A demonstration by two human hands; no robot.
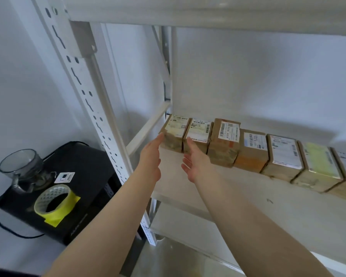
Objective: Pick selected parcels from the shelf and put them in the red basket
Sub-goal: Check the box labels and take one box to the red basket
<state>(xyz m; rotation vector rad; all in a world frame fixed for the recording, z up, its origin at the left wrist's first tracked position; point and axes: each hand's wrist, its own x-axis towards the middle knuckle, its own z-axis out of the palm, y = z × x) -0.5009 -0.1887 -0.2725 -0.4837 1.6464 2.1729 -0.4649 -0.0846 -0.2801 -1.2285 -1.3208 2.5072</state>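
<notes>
Both arms reach up and forward toward the far left end of the white shelf point(188, 188), bare forearms stretched out side by side. The left hand point(151, 156) is flat and edge-on, fingers straight and together, its fingertips touching the near left corner of the first parcel point(175, 133) at the end of the row. The right hand point(196, 162) is spread wide with the palm turned inward to the left, its fingers straight and loosely fanned; its fingertips reach the front of the second parcel point(198, 134), though I cannot tell whether they press on it. Neither hand holds anything. The first parcel sits between the two hands, slightly farther back than the palms. The parcels are brown cardboard boxes with white printed labels on top, standing in one row along the back of the shelf and running off to the right. Beyond the shelf's white upright post point(88, 92), to the left and lower down, a black box point(82, 176) carries a roll of clear tape with yellow backing point(55, 202) and a clear cup-shaped thing point(20, 166).
</notes>
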